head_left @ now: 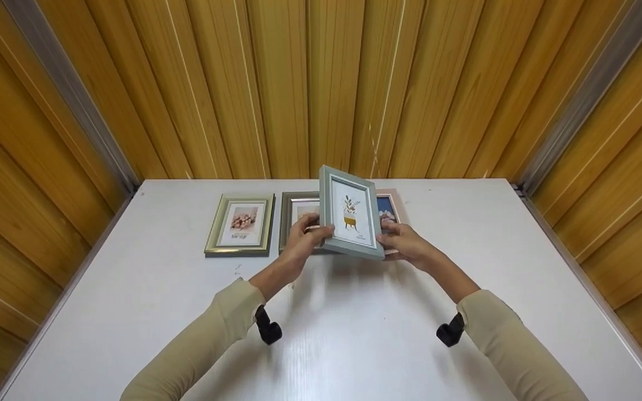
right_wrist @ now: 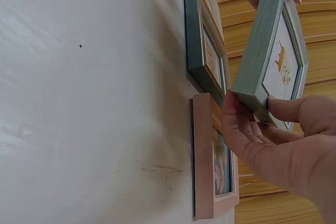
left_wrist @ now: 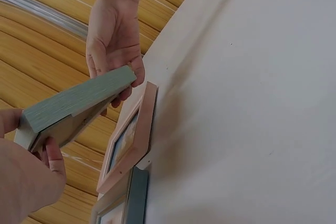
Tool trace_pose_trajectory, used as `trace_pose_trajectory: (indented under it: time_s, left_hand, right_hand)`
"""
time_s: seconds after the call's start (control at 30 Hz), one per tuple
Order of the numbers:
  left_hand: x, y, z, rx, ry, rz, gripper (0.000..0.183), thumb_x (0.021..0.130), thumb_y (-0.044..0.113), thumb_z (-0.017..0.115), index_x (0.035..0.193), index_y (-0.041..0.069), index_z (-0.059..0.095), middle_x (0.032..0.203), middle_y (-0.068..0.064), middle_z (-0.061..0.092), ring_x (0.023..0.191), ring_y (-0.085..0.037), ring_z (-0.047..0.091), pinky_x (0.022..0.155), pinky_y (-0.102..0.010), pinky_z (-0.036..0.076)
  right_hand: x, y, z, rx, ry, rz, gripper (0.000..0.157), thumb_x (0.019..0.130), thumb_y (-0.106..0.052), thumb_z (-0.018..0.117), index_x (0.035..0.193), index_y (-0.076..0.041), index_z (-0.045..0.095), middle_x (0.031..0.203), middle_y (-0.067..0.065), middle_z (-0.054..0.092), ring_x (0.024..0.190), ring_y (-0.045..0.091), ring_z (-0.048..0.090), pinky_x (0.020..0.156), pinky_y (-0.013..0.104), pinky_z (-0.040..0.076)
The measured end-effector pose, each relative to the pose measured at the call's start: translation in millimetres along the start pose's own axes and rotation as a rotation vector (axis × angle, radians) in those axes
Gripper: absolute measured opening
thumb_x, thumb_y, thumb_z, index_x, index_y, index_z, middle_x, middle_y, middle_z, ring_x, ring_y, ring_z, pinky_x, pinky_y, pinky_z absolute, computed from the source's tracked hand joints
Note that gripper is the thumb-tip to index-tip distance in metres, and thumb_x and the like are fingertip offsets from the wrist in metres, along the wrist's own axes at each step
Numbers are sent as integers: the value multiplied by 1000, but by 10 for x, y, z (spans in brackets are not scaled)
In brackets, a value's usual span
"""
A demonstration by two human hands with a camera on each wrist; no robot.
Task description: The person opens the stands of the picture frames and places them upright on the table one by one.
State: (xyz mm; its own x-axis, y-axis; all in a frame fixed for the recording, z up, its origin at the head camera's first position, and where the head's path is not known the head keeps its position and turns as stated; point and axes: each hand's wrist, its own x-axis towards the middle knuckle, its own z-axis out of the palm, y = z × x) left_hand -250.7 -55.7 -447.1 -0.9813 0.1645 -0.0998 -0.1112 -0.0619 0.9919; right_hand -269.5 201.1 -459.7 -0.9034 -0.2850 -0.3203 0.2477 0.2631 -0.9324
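Observation:
A grey-green picture frame (head_left: 350,214) with a plant-and-pot print is held tilted above the white table. My left hand (head_left: 300,242) pinches its left side, thumb on the front edge and fingers behind, as the left wrist view shows. On the opposite side my right hand (head_left: 407,245) pinches the frame's edge between thumb and fingers. Beneath and behind it lie a grey-brown picture frame (head_left: 290,223) and a pink picture frame (right_wrist: 202,156), both partly hidden in the head view. Farther left rests a gold-green picture frame (head_left: 240,225) with a pinkish print.
The white table (head_left: 354,345) reaches back to a wood-panelled wall (head_left: 276,89). Similar panels rise at left and right, with grey metal strips (head_left: 577,94) at the corners. Black wrist devices (head_left: 268,326) hang below both sleeves.

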Motion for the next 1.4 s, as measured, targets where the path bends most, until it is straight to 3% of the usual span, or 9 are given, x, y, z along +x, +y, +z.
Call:
trace_pose_trajectory:
  time_s: [0.17, 0.33, 0.57, 0.7, 0.83, 0.97, 1.1, 1.27, 1.4]
  left_hand:
    - [-32, 44, 44, 21, -31, 43, 51, 92, 24, 74, 135, 10, 51, 134, -10, 55, 118, -21, 56, 95, -31, 52]
    - [-110, 111, 126, 71, -86, 110, 53, 91, 31, 75, 131, 13, 44, 136, -11, 48, 124, -23, 50, 101, -38, 54]
    - [-204, 197, 228, 157, -137, 149, 65, 91, 36, 74, 140, 15, 38, 142, -15, 47, 130, -32, 53, 103, -50, 54]
    - [-243, 213, 240, 170, -195, 158, 70, 92, 35, 73, 148, 18, 35, 147, -16, 44, 131, -39, 57, 104, -56, 52]
    - [-263, 219, 238, 182, -252, 160, 72, 95, 36, 70, 156, 24, 33, 153, -14, 42, 136, -40, 54, 109, -56, 48]
    - [-254, 204, 220, 154, -335, 185, 75, 97, 31, 68, 161, 27, 29, 159, -14, 37, 140, -40, 50, 113, -55, 45]
    - [-238, 184, 191, 123, -402, 218, 77, 96, 24, 71, 161, 26, 30, 160, -14, 36, 141, -39, 50, 113, -50, 47]
    - [-213, 166, 174, 110, -399, 252, 72, 95, 20, 73, 158, 21, 38, 156, -16, 44, 139, -40, 52, 111, -50, 48]
    - [-214, 161, 176, 92, -393, 251, 70, 94, 19, 73, 157, 19, 41, 152, -17, 48, 137, -40, 54, 110, -51, 49]
  right_hand:
    - [12, 50, 25, 64, -25, 22, 62, 106, -11, 48, 160, 3, 21, 154, 31, 39, 128, 34, 57, 105, 51, 53]
    - [20, 89, 72, 155, -78, 27, 62, 107, -14, 48, 162, -2, 22, 155, 26, 45, 125, 28, 61, 102, 50, 53]
    - [44, 175, 104, 307, -147, 22, 59, 108, -12, 44, 163, -7, 22, 123, 2, 67, 110, 15, 66, 93, 38, 56]
    - [64, 238, 121, 407, -143, 51, 61, 107, -10, 47, 163, -8, 22, 126, 6, 62, 115, 20, 63, 96, 39, 58]
    - [78, 277, 149, 481, -148, 63, 62, 106, -7, 49, 162, -6, 23, 144, 19, 54, 128, 32, 59, 105, 46, 53]
    - [56, 285, 183, 537, -177, 40, 59, 106, -7, 49, 160, -4, 26, 138, 17, 63, 122, 32, 65, 105, 46, 54]
    - [28, 308, 208, 569, -201, 15, 47, 105, -5, 51, 150, -5, 41, 123, 9, 69, 114, 27, 68, 104, 46, 54]
    - [6, 331, 236, 557, -174, 23, 41, 103, -13, 59, 143, -13, 52, 125, 11, 69, 113, 26, 70, 101, 45, 57]
    - [-25, 344, 244, 609, -210, -4, 39, 103, -6, 55, 142, -8, 51, 123, 12, 70, 113, 26, 69, 102, 47, 56]
